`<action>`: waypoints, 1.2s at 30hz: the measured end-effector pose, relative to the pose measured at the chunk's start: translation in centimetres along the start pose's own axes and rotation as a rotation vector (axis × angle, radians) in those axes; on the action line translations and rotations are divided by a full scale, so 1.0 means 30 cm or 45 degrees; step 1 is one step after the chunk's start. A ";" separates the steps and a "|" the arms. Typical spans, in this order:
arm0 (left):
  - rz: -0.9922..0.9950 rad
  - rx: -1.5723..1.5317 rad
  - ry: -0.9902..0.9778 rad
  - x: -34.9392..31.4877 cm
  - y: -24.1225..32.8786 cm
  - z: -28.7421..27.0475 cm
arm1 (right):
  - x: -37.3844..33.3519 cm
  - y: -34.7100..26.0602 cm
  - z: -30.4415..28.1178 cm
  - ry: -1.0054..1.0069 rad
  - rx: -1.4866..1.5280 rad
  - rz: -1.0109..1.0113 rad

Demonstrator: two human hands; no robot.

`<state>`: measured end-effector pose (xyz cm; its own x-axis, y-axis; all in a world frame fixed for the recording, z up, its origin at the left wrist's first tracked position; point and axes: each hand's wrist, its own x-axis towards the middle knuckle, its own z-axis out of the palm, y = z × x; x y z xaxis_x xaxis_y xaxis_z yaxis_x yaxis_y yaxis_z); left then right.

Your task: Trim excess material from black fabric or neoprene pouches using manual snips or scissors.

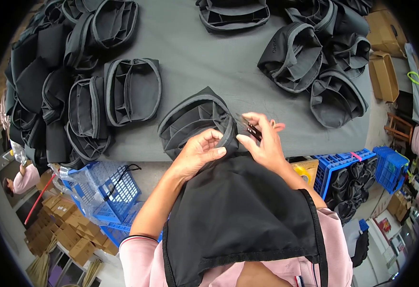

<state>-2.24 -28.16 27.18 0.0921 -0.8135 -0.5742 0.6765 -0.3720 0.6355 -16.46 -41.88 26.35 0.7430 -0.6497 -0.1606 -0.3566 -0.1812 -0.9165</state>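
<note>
Basically, black open pouch (190, 117) sat at the near edge of the grey worktop (209, 67), mouth up, dividers visible inside. Left hand (197, 153) had its grip clamped on the pouch's near rim, thumb alongside. Right hand (267, 148) had its grip closed around dark snips (253, 132), tips just beside the pouch's right rim; couldn't tell if the blades were apart. Orange loop (278, 126) showed just right of the right-hand fingers. Similar pouches: left group (133, 91), more in the right group (293, 57), both well apart from the hands. Black apron (243, 205) hung below the pouch. Blue crate (334, 161) at lower right held dark pouches; cardboard boxes (71, 225) were stacked lower left.
</note>
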 end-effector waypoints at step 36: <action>0.119 0.064 0.083 -0.011 -0.007 0.029 | -0.016 -0.027 -0.052 0.025 -0.262 -0.600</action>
<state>-3.05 -28.21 27.70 0.2015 -0.8154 -0.5427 0.6255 -0.3193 0.7119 -17.41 -42.55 27.74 0.8397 -0.4763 0.2611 -0.0914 -0.5978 -0.7964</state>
